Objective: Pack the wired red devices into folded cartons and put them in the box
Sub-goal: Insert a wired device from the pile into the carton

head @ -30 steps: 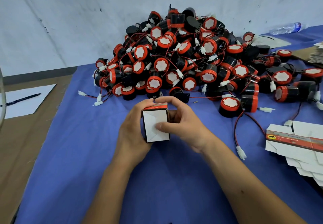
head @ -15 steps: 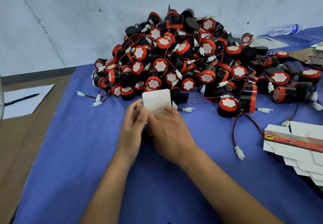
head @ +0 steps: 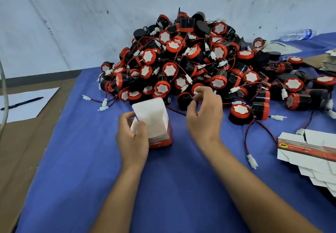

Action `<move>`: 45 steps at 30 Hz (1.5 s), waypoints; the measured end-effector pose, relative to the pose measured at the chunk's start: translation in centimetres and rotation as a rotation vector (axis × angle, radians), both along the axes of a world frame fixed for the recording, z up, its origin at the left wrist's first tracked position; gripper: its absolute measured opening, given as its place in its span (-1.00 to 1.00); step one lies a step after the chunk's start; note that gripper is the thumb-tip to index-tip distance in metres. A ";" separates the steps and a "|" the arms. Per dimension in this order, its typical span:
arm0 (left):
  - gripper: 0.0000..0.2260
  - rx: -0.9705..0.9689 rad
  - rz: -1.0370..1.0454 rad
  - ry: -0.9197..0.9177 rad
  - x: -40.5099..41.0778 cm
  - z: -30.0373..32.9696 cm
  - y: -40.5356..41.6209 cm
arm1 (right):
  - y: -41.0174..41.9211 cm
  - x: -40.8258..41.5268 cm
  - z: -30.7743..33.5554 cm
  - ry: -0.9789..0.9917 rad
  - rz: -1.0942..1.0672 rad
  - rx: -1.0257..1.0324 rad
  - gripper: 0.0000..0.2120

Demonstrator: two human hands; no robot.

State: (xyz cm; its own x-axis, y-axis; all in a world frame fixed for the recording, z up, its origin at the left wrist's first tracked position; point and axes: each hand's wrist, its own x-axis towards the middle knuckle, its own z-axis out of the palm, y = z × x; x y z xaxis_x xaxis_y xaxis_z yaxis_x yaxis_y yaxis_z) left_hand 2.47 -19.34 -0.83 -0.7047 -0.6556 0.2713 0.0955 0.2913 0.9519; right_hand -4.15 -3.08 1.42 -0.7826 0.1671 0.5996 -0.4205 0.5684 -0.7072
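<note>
A folded carton [head: 154, 122], white inside with red printed sides, stands upright on the blue cloth with its top flap open. My left hand [head: 132, 136] grips its near left side. My right hand [head: 204, 116] is at the front of a big heap of red-and-black wired devices [head: 190, 60]. Its fingertips pinch the red wire of a black device [head: 184, 99] at the heap's edge.
A stack of flat unfolded cartons [head: 309, 151] lies at the right edge. A loose device [head: 240, 113] with a trailing wire and white plug [head: 252, 161] sits before the heap. Paper and a pen [head: 21, 103] lie left; a water bottle [head: 298, 34] lies far right.
The carton went from held up closed between both hands to standing on the cloth with its flap open. My right hand left it and reached to a device wire at the heap.
</note>
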 end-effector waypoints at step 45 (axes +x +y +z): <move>-0.59 0.196 -0.366 -0.165 1.0 1.5 1.1 | -2.0 4.9 1.4 -0.160 0.175 0.561 -0.53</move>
